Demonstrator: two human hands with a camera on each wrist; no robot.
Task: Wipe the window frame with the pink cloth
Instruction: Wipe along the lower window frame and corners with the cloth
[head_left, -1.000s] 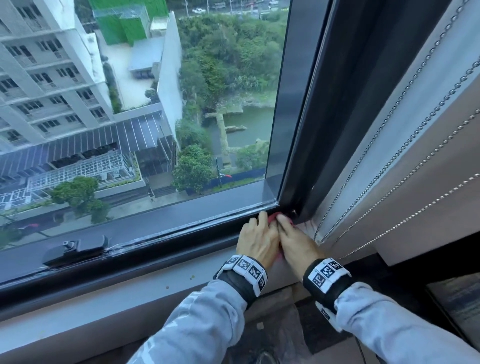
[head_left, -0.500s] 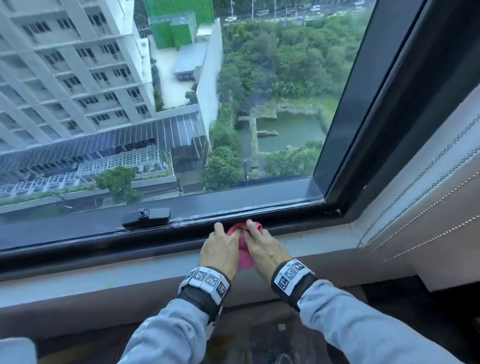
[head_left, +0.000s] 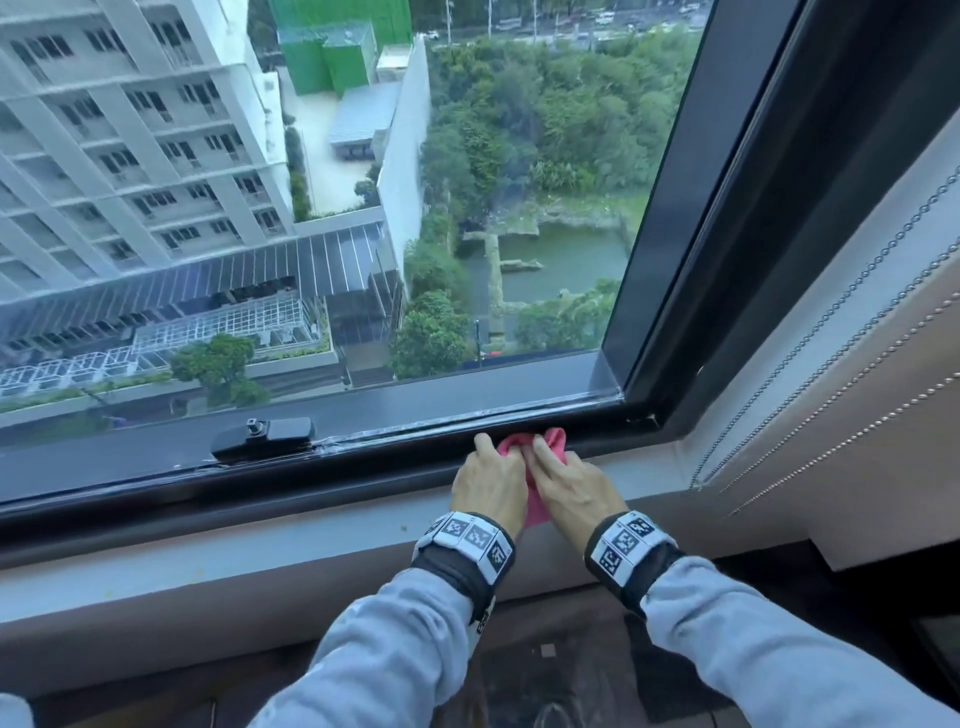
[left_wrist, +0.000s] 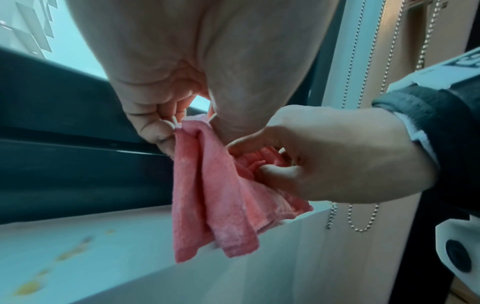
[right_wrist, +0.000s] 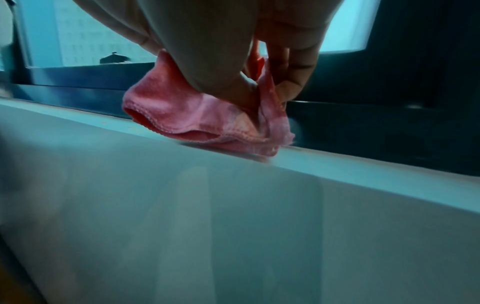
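Observation:
Both hands hold the pink cloth (head_left: 555, 440) bunched against the black bottom rail of the window frame (head_left: 363, 465), a short way left of the frame's right corner. My left hand (head_left: 492, 462) pinches one edge of the cloth (left_wrist: 207, 195), seen in the left wrist view at the left hand (left_wrist: 166, 131). My right hand (head_left: 560, 470) grips the other bunched part, its fingers curled into the folds (left_wrist: 324, 156). In the right wrist view the cloth (right_wrist: 187, 117) hangs from the right hand (right_wrist: 259, 86), and its lower edge touches the pale sill.
A black window latch (head_left: 265, 434) sits on the rail to the left of the hands. The light grey sill (head_left: 234, 551) runs below the frame, with small yellowish specks (left_wrist: 28, 287). Bead chains (head_left: 831, 358) hang along the blind on the right.
Both hands left the right corner with the cloth, slid left along the bottom rail, then came a little back toward the corner. The cloth is now more bunched between them.

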